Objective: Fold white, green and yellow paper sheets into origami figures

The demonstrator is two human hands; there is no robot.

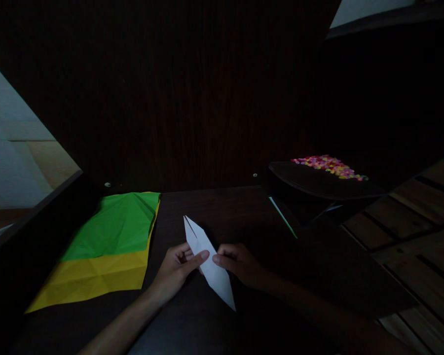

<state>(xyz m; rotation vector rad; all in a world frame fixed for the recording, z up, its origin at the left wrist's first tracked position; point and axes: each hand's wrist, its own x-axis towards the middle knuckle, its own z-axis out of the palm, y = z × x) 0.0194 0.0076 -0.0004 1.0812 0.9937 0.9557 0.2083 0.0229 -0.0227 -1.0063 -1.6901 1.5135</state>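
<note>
Folded paper [216,277], held over the table [214,204]. We pinch it at mid-length, left hand [179,264] and right hand [242,266] each with thumb on top and fingers curled. We judge it light, crisp, easily creased; we would grip the broad middle, sparing the points.

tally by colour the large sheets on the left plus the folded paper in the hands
Green sheet: 1
Yellow sheet: 1, partly covered
White folded paper: 1
Total visible: 3
</note>
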